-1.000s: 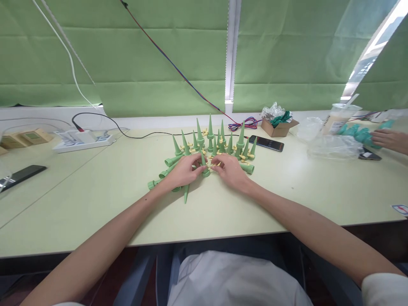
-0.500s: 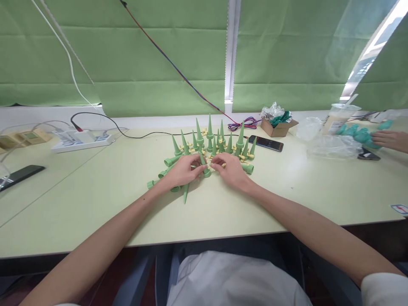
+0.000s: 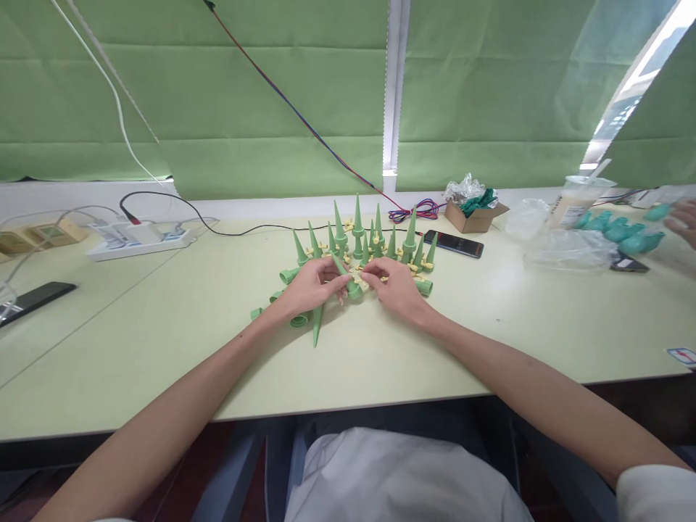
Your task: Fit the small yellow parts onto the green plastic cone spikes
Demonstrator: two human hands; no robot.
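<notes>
My left hand [image 3: 315, 287] is closed around a green plastic watering spike [image 3: 353, 290], a pointed cone with a wide collar. Its tip leans up and to the left, and its collar end points toward me. Just to the right, my right hand [image 3: 394, 287] has thumb and forefinger pinched at a small pale yellow piece [image 3: 365, 284] beside the collar. Fingers partly hide that piece. Behind both hands stand several green spikes [image 3: 409, 239] with yellow valves [image 3: 414, 268]. More green spikes lie under and beside my left hand, one [image 3: 317, 328] pointing toward me.
A phone [image 3: 454, 244] and a small cardboard box [image 3: 474, 216] lie behind to the right. Further right are a drink cup [image 3: 577, 203], a plastic bag [image 3: 570, 250], teal pieces [image 3: 620, 230] and another person's hand [image 3: 684, 221]. A power strip [image 3: 142, 243] and a dark phone [image 3: 46, 299] lie left.
The held spike has tilted, its tip moving left and its collar slightly right. My right hand has barely moved. The other person's hand has lifted off the teal pieces toward the right.
</notes>
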